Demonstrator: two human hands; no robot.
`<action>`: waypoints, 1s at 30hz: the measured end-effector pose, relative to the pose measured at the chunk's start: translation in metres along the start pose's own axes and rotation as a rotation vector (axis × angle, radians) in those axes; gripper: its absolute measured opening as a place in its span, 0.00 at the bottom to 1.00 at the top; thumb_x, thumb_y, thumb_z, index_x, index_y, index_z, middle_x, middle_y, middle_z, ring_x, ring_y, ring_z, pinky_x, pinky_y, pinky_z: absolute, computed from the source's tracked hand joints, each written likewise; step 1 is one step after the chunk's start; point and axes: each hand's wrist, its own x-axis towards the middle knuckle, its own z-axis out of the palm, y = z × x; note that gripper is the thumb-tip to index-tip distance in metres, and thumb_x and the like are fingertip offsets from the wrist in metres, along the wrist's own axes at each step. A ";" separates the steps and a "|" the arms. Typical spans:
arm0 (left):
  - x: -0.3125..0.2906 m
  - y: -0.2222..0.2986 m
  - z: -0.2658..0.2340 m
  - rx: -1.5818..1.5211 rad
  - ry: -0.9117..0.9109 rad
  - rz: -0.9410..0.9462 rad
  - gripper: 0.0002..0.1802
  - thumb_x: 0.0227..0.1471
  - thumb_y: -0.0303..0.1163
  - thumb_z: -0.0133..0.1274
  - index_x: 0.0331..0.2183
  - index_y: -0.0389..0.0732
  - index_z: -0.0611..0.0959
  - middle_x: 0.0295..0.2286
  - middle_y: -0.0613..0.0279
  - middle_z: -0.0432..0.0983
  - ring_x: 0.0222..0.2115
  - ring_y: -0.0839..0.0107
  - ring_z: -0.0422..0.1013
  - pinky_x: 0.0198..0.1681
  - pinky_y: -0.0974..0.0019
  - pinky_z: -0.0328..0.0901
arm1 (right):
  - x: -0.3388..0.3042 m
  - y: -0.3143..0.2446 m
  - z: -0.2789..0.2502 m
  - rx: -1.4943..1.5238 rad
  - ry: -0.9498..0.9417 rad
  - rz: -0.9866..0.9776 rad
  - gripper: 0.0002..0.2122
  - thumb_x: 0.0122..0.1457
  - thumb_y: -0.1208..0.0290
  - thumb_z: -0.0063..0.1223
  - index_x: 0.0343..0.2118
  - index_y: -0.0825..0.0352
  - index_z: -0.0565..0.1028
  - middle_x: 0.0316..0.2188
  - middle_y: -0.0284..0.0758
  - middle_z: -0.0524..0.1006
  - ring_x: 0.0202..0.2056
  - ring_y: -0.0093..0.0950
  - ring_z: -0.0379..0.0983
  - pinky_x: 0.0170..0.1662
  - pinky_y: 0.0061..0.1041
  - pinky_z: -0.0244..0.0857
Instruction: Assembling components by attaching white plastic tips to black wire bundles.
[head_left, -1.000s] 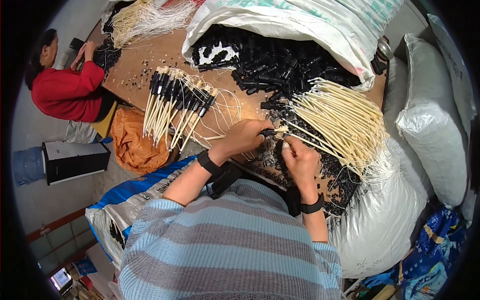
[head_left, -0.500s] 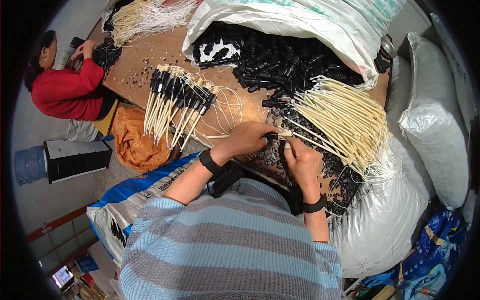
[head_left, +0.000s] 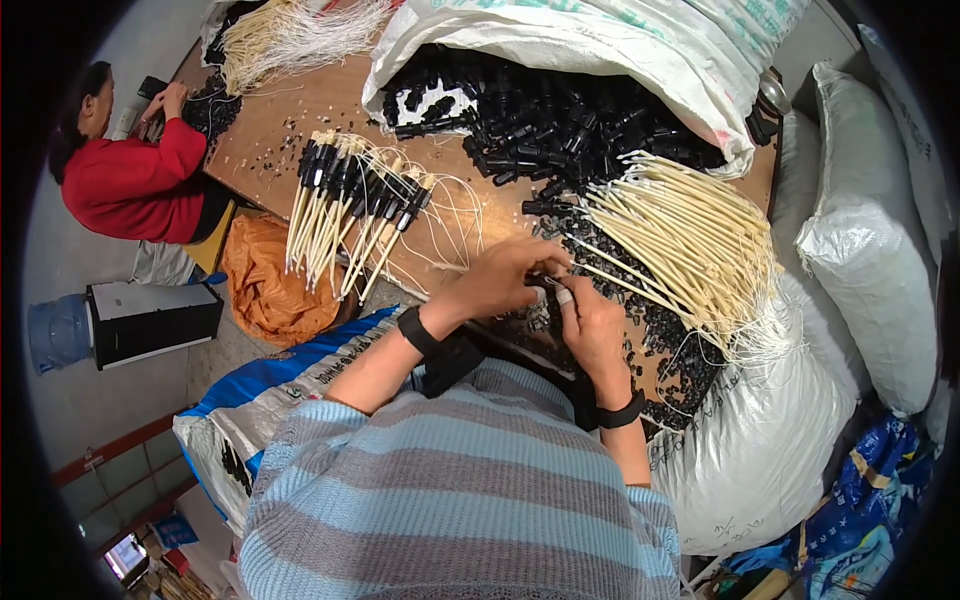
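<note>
Close together over the table's near edge, both my hands work with fingers bent. My left hand (head_left: 500,277) is closed around a cream rod (head_left: 447,267), whose blurred end sticks out to the left. Between the fingertips a small dark piece (head_left: 549,284) shows, mostly hidden. My right hand (head_left: 597,332) pinches at that spot, its thumb against the dark piece; exactly what it grips is hidden. Right of my hands lies a thick bundle of cream rods (head_left: 690,245) with white strings. To the left lie several rods fitted with black tubular plastic parts (head_left: 352,190) and looped white cords.
A white woven sack (head_left: 600,45) spills black plastic parts (head_left: 560,125) across the far table. Small black bits (head_left: 665,345) cover the table at right. Full sacks (head_left: 870,240) crowd the right side. A person in red (head_left: 135,185) works at the table's far left, beside an orange sack (head_left: 275,280).
My right hand has shifted slightly left and its wrist has turned. The dark piece is now more covered by my fingers, and the rod end at left has tilted up a little.
</note>
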 end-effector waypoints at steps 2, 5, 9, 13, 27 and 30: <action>-0.001 -0.006 -0.002 0.102 0.057 0.118 0.20 0.34 0.16 0.53 0.35 0.38 0.80 0.31 0.58 0.76 0.34 0.60 0.72 0.38 0.64 0.66 | 0.000 0.000 0.000 -0.044 0.025 0.002 0.06 0.58 0.76 0.53 0.38 0.66 0.75 0.24 0.43 0.77 0.25 0.40 0.76 0.26 0.31 0.68; -0.004 -0.004 -0.001 0.097 0.197 0.264 0.12 0.30 0.17 0.56 0.25 0.39 0.81 0.26 0.63 0.75 0.30 0.64 0.71 0.33 0.66 0.65 | 0.000 -0.009 0.000 0.172 0.049 0.035 0.08 0.57 0.76 0.53 0.40 0.67 0.76 0.26 0.43 0.78 0.26 0.38 0.77 0.28 0.29 0.68; -0.017 -0.008 0.001 0.129 0.198 0.338 0.11 0.30 0.18 0.57 0.23 0.41 0.82 0.26 0.64 0.75 0.30 0.65 0.71 0.32 0.67 0.65 | -0.004 0.004 0.003 0.238 -0.059 -0.029 0.10 0.56 0.76 0.52 0.41 0.69 0.76 0.29 0.46 0.79 0.30 0.42 0.78 0.31 0.32 0.71; -0.024 -0.019 0.000 0.068 0.223 0.305 0.10 0.31 0.18 0.58 0.23 0.41 0.83 0.27 0.64 0.75 0.30 0.68 0.71 0.31 0.69 0.65 | -0.005 0.008 0.007 0.250 -0.125 -0.040 0.09 0.55 0.78 0.51 0.38 0.69 0.78 0.27 0.45 0.79 0.29 0.40 0.78 0.31 0.30 0.70; 0.003 -0.052 0.002 0.132 0.258 -0.124 0.19 0.38 0.13 0.53 0.37 0.37 0.81 0.30 0.64 0.76 0.32 0.77 0.73 0.38 0.74 0.68 | -0.009 0.023 0.010 0.334 0.112 0.527 0.08 0.51 0.72 0.54 0.32 0.69 0.80 0.13 0.31 0.70 0.18 0.16 0.63 0.23 0.20 0.60; 0.001 -0.026 0.012 -0.227 0.201 -0.239 0.16 0.39 0.13 0.52 0.34 0.36 0.81 0.29 0.64 0.77 0.31 0.78 0.73 0.38 0.75 0.68 | -0.009 0.026 0.015 0.349 0.127 0.529 0.08 0.51 0.73 0.54 0.33 0.69 0.80 0.13 0.30 0.70 0.18 0.15 0.64 0.23 0.20 0.60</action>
